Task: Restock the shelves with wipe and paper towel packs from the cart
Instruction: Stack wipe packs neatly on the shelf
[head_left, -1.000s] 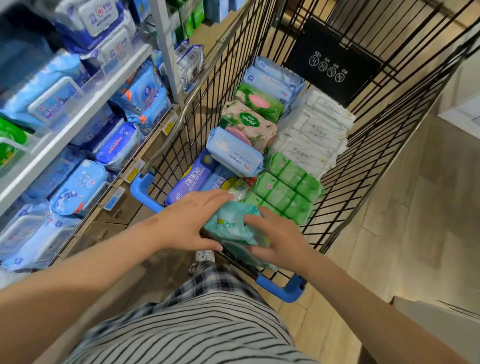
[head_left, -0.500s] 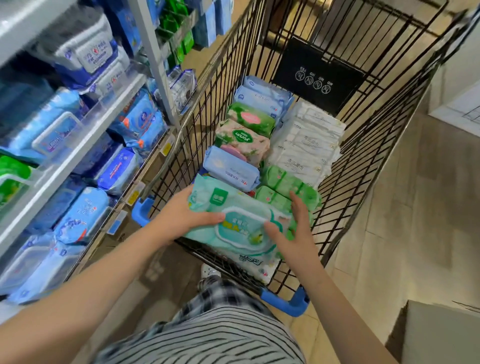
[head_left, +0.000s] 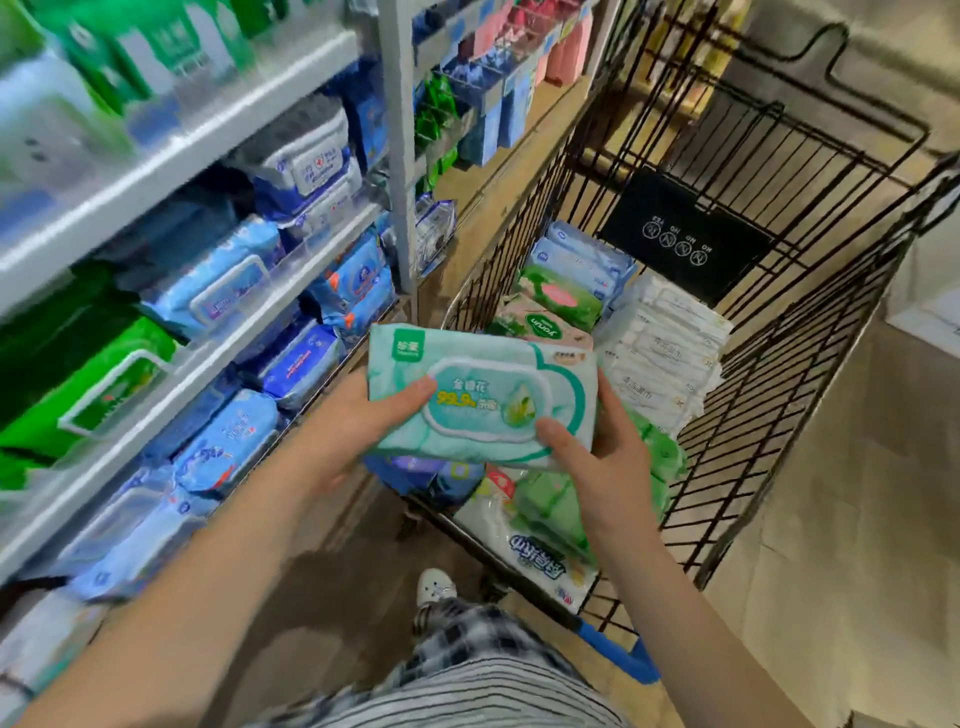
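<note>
A mint-green wipe pack (head_left: 483, 400) with a rounded lid flap is held flat above the near end of the black wire cart (head_left: 769, 395). My left hand (head_left: 353, 421) grips its left edge, thumb on top. My right hand (head_left: 597, 457) grips its lower right corner, thumb on the lid. In the cart lie several more packs: white paper towel packs (head_left: 670, 358), green packs (head_left: 665, 457), and a floral pack (head_left: 540, 325). The shelves (head_left: 218, 332) on the left hold blue and green wipe packs.
A grey shelf upright (head_left: 402, 156) stands between shelf bays, close to the cart's left side. The cart's blue handle (head_left: 623, 654) is near my waist. Wood-look floor (head_left: 831, 545) lies to the right of the cart.
Both hands have lifted the mint-green pack out of the cart, up and toward the shelves. My view has swung left and upward, showing more of the shelving.
</note>
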